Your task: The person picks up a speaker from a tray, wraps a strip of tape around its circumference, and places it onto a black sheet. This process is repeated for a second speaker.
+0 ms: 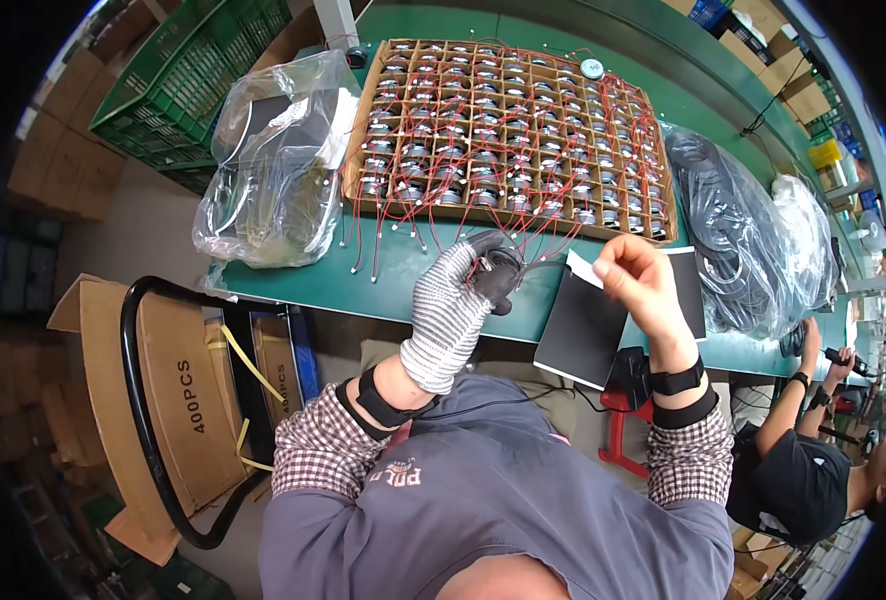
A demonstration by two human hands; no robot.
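Grasps a small round dark speaker-like part [504, 262] in the left hand [463, 300], closed around it in a white-and-grey striped knit glove with dark fingertips, just off the near long side of a shallow brown cardboard tray [433, 211]. Cannot make out the full outline of the part among the dark fingertips. Pinches a small white strip [583, 269] between thumb and forefinger of the bare right hand [638, 280], at the upper corner of a flat black rectangular sheet with pale edges [579, 328], jutting past the near edge of the bench. Cannot tell from this angle whether joined to the sheet or separate from it. Shows a second black rectangular sheet [687, 290] behind the right wrist. Wears a black band [678, 381] on each wrist, above brown-and-white checked sleeve covers [691, 450]. Faces a long green bench [298, 283] bearing the tray, divided into many small cells and filled in rows with round metal-backed speakers [450, 192], trailing thin red wires with white plugs [374, 278] over the near wall. Has a clear plastic bag of dark flat pieces [273, 205] to the left of the tray and a clear plastic bag of black looped pieces [728, 235] to the right. Sits near a black tubular metal frame [141, 400] at left and a red plastic stool [618, 445] at right, beside a co-worker in a dark shirt [798, 470] farther right.
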